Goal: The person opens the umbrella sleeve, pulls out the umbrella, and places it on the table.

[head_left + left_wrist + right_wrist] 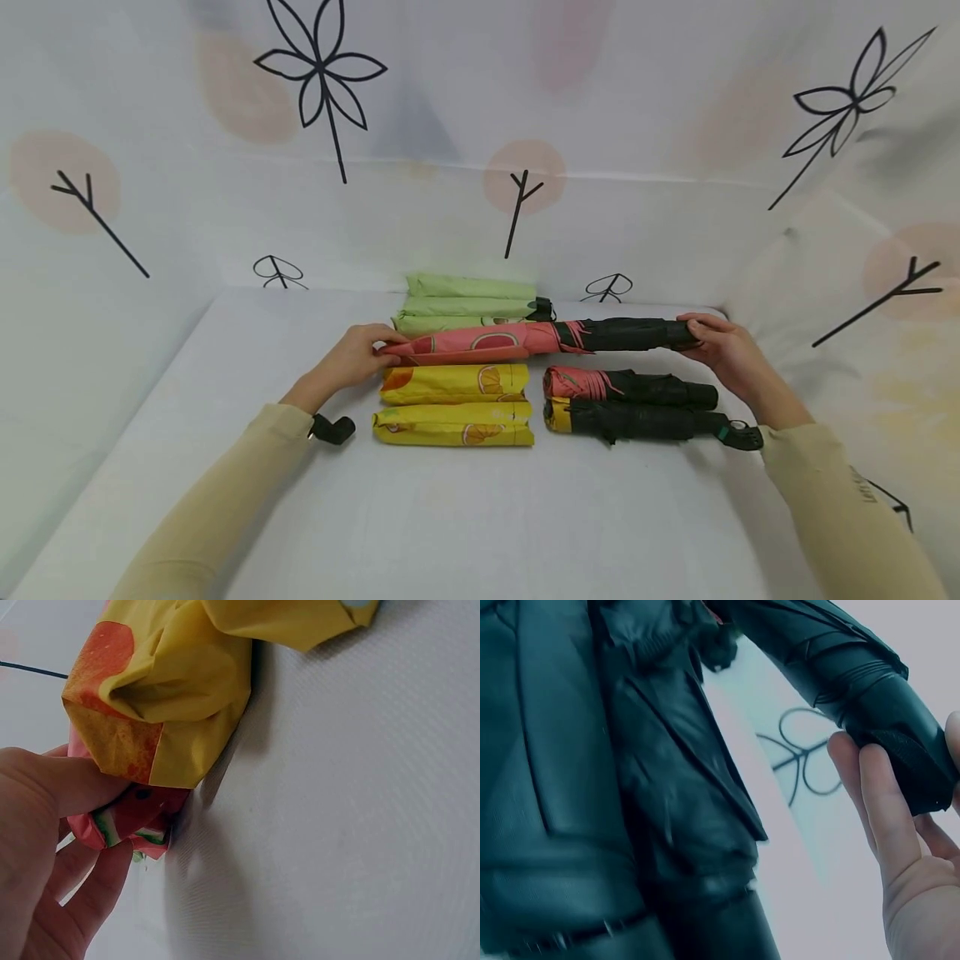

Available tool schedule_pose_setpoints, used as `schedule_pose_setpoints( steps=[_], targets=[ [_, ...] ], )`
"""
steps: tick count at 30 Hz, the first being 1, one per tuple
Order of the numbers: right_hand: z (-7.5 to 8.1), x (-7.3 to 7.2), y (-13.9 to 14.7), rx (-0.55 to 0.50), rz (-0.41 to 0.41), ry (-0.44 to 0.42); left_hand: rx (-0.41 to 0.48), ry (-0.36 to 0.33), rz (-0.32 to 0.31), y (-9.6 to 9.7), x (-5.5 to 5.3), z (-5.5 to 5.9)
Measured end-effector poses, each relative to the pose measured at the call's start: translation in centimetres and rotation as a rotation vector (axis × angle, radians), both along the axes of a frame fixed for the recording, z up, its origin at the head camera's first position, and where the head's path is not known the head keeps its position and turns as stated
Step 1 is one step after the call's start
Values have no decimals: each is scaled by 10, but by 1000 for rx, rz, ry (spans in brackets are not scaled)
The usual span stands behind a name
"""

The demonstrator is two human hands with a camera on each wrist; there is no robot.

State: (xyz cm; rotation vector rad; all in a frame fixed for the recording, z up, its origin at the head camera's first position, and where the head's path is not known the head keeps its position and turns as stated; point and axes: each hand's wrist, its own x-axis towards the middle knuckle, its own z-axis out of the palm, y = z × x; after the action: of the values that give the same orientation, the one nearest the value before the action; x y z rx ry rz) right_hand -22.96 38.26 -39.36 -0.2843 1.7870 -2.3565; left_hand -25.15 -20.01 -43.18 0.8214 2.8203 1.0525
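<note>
My left hand (360, 354) pinches the left end of a pink watermelon-print umbrella sleeve (491, 340). In the left wrist view, thumb and fingers meet on the pink sleeve's end (142, 814), partly behind a yellow sleeve. At the right, my right hand (716, 350) grips the end of a folded black-and-pink umbrella (622, 333). That umbrella lies in line with the sleeve, its pink part meeting the sleeve's right end. The right wrist view shows fingertips on the umbrella's black handle end (892, 727).
Two yellow orange-print sleeves (453, 423) lie in front of the pink one. Right of them are another pink-and-black umbrella (652, 389) and a yellow-and-black umbrella (637, 418). Several light green rolled pieces (468, 307) lie behind, a black end (542, 308) at their right. White patterned cloth (450, 208) backs the table.
</note>
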Motion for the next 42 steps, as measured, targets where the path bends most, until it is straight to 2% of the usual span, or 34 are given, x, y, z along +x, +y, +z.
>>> schedule_pose_setpoints(
  steps=[6,15,23,28,36,42],
  targets=[
    [0,2,13,-41,12,-29,1,17,-11,-1,-1,-1],
    [-6,7,32,13,-3,-64,-1,34,-13,-2,0,-4],
    [-13,11,45,-22,5,-84,-3,48,-18,0,-1,-5],
    [-18,12,50,-15,12,-119,2,33,-17,1,1,-4],
    [-25,14,53,48,17,-142,20,2,3,2,2,-2],
    [-23,12,54,183,54,-108,23,3,-9,1,1,-4]
  ],
)
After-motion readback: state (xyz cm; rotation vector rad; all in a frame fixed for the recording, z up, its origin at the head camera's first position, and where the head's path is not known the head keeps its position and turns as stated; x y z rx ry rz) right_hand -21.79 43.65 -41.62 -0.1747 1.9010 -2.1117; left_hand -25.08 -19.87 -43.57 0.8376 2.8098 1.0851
